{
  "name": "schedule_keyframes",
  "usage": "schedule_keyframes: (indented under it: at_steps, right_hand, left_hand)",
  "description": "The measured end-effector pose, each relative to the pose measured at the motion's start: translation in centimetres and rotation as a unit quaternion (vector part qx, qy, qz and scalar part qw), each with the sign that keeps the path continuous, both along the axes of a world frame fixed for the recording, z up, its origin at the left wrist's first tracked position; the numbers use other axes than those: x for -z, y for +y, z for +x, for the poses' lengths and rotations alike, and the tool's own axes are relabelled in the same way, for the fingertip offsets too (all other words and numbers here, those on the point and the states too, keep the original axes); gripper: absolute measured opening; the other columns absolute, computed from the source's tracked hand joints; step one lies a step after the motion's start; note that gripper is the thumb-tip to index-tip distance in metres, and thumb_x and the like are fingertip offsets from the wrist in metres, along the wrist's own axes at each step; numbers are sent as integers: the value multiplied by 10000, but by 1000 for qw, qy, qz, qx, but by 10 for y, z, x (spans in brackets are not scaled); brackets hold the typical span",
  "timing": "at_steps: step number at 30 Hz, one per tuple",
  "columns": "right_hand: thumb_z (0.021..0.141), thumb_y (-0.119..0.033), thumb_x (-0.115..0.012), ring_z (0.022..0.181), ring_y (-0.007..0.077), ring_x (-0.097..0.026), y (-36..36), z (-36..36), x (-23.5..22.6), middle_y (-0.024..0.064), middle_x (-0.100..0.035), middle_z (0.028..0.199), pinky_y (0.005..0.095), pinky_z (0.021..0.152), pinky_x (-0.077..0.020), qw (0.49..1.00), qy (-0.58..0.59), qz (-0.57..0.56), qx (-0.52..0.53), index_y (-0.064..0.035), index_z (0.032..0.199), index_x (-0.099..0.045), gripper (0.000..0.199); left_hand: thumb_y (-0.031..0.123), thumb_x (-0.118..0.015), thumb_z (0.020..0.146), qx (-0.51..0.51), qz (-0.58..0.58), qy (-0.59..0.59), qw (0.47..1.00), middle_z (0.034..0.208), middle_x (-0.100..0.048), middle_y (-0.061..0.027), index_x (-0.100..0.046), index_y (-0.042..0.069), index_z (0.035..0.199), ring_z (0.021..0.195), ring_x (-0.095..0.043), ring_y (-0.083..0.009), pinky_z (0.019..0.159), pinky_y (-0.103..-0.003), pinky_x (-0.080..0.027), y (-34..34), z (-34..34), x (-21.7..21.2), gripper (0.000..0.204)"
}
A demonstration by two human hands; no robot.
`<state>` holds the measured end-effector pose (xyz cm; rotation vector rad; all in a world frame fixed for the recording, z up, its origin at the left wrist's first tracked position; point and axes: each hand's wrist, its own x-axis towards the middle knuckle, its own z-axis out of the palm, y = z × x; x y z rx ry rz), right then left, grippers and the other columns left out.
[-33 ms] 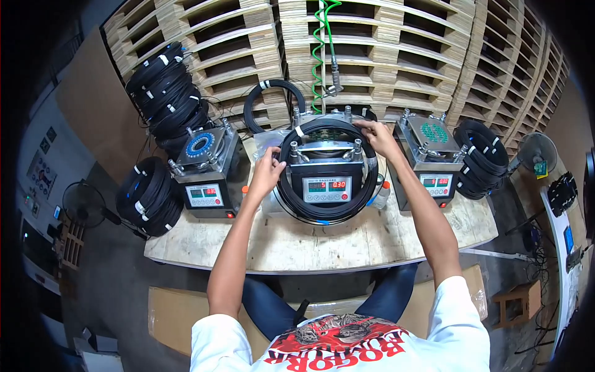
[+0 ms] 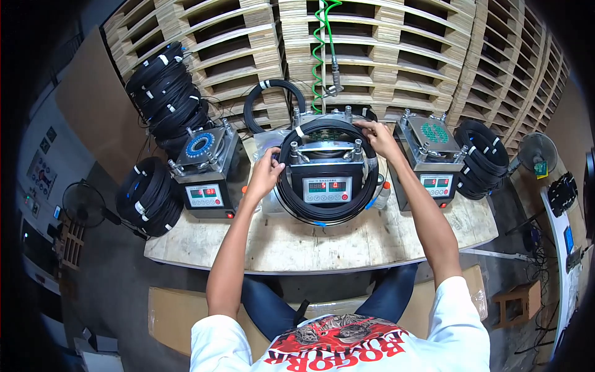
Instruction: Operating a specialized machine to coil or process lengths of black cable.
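Note:
A large black cable coil (image 2: 322, 214) is looped around the middle metal machine (image 2: 327, 186), which has a red digit display on its front. My left hand (image 2: 266, 175) grips the coil's left side. At the coil's upper right, my right hand (image 2: 379, 137) holds it against the machine's top. The coil carries white tape bands and hangs down over the machine's front onto the wooden table (image 2: 322, 245).
Two similar machines flank it, left (image 2: 207, 177) and right (image 2: 434, 155). Stacks of black coils sit at the upper left (image 2: 167, 93), lower left (image 2: 149, 195) and right (image 2: 483, 158). A green spiral hose (image 2: 321, 43) hangs over wooden pallets (image 2: 396, 56). Small fans stand on both sides.

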<state>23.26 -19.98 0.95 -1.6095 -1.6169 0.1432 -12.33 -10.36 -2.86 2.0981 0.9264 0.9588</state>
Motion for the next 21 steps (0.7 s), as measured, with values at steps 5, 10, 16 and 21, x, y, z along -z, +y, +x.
schedule_keyframes:
  at_steps: [5,10,16,21]
  right_hand:
    - [801,134,-460,776,178,-645,-9,9,8,208,-690,855,315,742,-502,999,0,35,4,-86,1270,-667,559]
    - [828,132,-446,895,231,-710,-16,-7,7,221,-734,997,325,838,-525,998,37,-38,29,-84,1258,-685,537]
    - [990,4,-497,1029,145,-642,-14,15,39,108,-710,1218,277,936,-487,980,179,14,-89,-89,1389,-596,422]
    - [892,143,-461,985,146,-652,-20,29,36,141,-731,1107,276,904,-492,995,85,1,-52,-106,1349,-631,547]
  left_hand:
    - [13,-563,971,53,-96,-98,989,788,-563,-57,-570,37,1347,588,-633,-111,494,-264,-520,9,-10,10,377]
    - [201,-542,1037,-74,161,-55,983,849,-595,-80,-534,195,1463,504,-521,-97,435,-283,-432,21,-25,63,427]
    - [285,-459,1079,-56,-75,-70,993,1110,-689,-187,-425,160,1528,969,-672,-191,818,-299,-520,-26,-11,74,468]
    - [206,-472,1066,-21,-18,-72,997,1274,-676,-185,-504,64,1452,1177,-643,-223,1005,-310,-456,-26,-31,61,412]
